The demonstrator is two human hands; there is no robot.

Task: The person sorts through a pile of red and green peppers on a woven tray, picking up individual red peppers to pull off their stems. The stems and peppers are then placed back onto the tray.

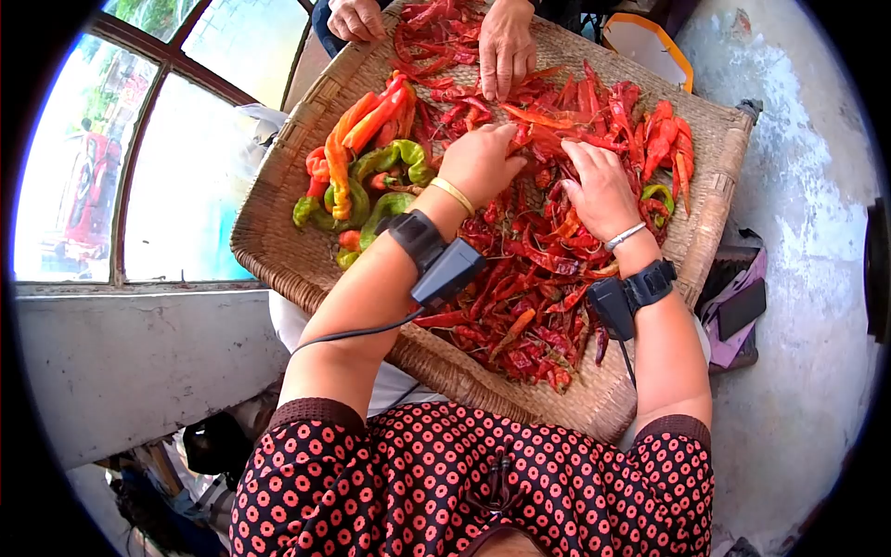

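Over the middle of a woven tray (719,200), my left hand (481,165) reaches into red chili peppers (520,251), its thumb and finger apart. Some peppers beside its fingertips are blurred. Just to the right, my right hand (601,190) lies palm down with fingers stretched out, the fingertips at the same red peppers. I cannot see a pepper firmly held in either hand. Left of my left hand are green peppers (376,212) and large orange-red peppers (357,135). A separate bunch of orange-red peppers (664,144) lies at the tray's right side.
Across the tray, another person's hand (507,51) touches the chilies, and their other hand (357,19) rests by the rim. A window (176,158) and low wall (148,362) stand at left. A pink bag (742,306) sits right of the tray, on the floor side.
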